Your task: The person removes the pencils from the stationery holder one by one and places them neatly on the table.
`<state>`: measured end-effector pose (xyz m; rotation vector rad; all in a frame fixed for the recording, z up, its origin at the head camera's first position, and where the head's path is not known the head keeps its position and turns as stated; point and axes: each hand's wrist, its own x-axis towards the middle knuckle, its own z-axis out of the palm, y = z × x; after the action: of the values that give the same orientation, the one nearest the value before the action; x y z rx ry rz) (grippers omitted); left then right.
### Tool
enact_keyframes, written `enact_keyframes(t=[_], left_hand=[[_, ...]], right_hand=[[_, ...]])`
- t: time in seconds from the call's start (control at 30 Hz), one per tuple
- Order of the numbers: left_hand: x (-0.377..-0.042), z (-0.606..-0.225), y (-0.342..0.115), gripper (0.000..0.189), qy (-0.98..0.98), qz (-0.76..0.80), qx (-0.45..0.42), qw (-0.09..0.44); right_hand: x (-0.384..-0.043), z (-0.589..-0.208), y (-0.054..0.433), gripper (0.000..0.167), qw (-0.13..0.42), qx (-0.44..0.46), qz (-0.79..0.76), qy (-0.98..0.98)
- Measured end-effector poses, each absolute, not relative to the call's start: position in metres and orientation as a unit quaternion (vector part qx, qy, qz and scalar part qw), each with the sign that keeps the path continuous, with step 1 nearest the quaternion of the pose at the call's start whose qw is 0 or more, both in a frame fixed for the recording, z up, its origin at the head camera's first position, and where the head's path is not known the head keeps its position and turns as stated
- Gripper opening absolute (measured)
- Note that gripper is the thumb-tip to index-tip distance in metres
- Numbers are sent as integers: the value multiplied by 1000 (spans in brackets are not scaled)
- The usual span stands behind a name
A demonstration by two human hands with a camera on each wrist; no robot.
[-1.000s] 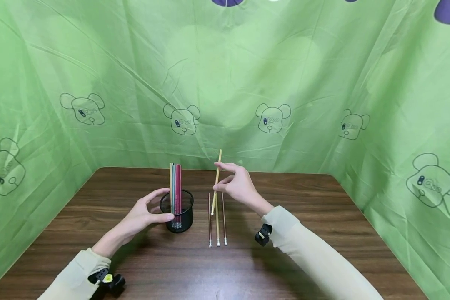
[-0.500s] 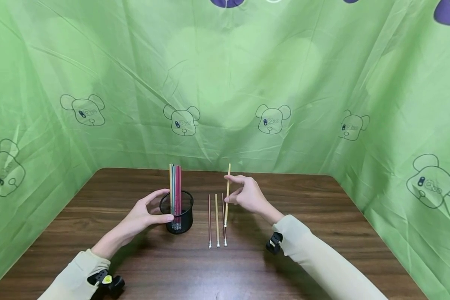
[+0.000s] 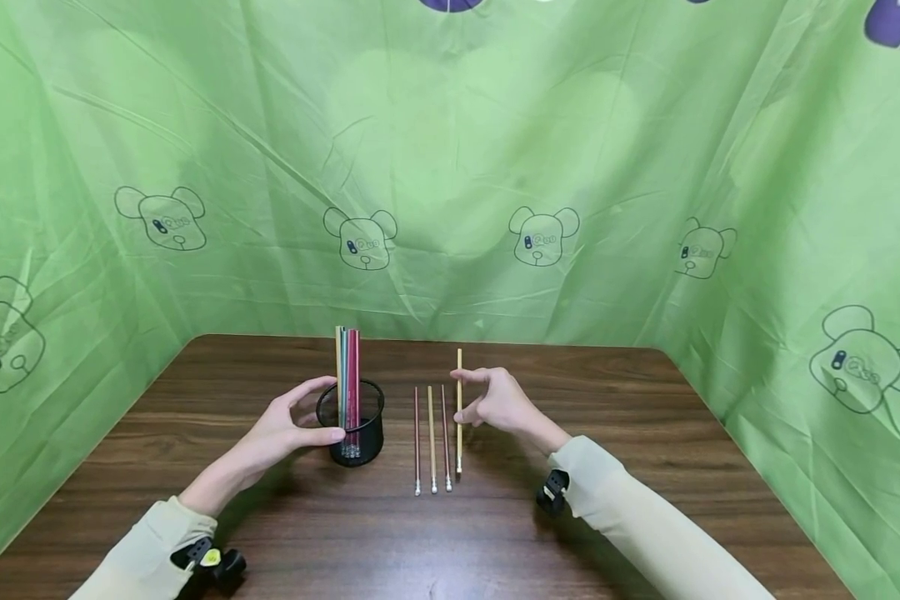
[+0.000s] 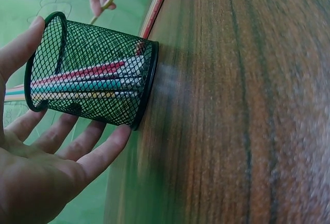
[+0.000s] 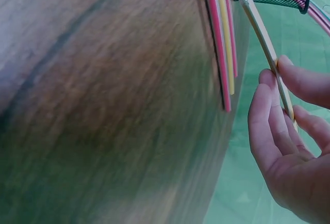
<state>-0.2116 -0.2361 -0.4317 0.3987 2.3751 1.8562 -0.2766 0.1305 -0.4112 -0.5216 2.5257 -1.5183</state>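
Observation:
A black mesh pencil cup (image 3: 366, 437) stands on the table, several pencils (image 3: 350, 367) leaning upright inside, eraser ends down. My left hand (image 3: 281, 429) grips the cup from its left side, thumb at the rim, as the left wrist view (image 4: 56, 167) also shows. My right hand (image 3: 498, 402) pinches a yellow pencil (image 3: 459, 446) between thumb and fingers, its eraser end low over the table. To its left lie a red pencil (image 3: 446, 442), a yellow pencil (image 3: 431, 442) and another red pencil (image 3: 417, 442), side by side and roughly parallel.
The dark wood-grain table (image 3: 307, 533) spreads out on all sides of the cup and pencils. Behind its far edge and along both sides hangs a green cloth (image 3: 450, 167) printed with bear heads. A black device is strapped on each wrist.
My right hand has moved right and nearer with the yellow pencil, from over the lying row to its right side, lowering and straightening it. The left hand stays on the cup.

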Motion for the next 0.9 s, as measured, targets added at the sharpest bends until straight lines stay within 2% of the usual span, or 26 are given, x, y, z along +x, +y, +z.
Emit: enact_keyframes(t=[0.9], left_hand=[[-214,-434,-238,81,778,611,136,49]], right_hand=[[-280,-435,131,70,137,-138,-520,832]])
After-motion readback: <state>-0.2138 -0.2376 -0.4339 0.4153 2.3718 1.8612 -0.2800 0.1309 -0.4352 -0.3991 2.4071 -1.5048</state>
